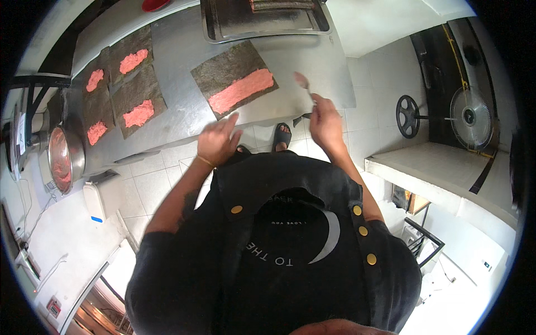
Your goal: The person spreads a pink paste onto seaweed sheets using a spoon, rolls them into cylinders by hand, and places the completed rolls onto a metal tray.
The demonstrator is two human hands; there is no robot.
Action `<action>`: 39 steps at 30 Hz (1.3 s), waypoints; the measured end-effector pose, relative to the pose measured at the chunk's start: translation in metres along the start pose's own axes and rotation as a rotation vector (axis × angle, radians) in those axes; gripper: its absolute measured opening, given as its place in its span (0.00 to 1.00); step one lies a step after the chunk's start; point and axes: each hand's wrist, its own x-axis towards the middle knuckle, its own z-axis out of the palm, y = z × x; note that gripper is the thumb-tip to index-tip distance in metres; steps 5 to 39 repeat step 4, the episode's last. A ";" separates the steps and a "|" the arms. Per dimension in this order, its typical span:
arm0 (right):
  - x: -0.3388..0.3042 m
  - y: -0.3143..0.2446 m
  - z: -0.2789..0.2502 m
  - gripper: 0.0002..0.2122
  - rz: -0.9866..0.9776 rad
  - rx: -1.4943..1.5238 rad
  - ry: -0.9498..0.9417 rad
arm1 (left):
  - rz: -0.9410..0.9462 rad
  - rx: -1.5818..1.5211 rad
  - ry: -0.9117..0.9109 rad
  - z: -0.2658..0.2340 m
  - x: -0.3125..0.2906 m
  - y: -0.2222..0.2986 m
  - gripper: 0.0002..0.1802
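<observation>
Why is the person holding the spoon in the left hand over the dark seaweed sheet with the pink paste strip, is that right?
Not quite. The head view shows the metal spoon in the right hand, beside the dark seaweed sheet with the pink paste strip. The left hand is empty.

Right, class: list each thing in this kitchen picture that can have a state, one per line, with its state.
Nearest seaweed sheet: flat on the counter, a pink strip of paste spread across it.
Four seaweed sheets: flat, each with a pink dab, unrolled.
Spoon: held in the right hand, blurred.
Left hand: open, empty, at the counter's edge.
Metal bowl: holds pink paste.
Metal tray: holds finished rolls.
</observation>
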 end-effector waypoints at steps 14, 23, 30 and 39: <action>0.015 -0.032 0.036 0.22 -0.109 0.085 -0.258 | -0.299 0.018 -0.128 0.026 -0.039 0.007 0.48; 0.015 -0.032 0.036 0.22 -0.109 0.085 -0.258 | -0.299 0.018 -0.128 0.026 -0.039 0.007 0.48; 0.015 -0.032 0.036 0.22 -0.109 0.085 -0.258 | -0.299 0.018 -0.128 0.026 -0.039 0.007 0.48; 0.015 -0.032 0.036 0.22 -0.109 0.085 -0.258 | -0.299 0.018 -0.128 0.026 -0.039 0.007 0.48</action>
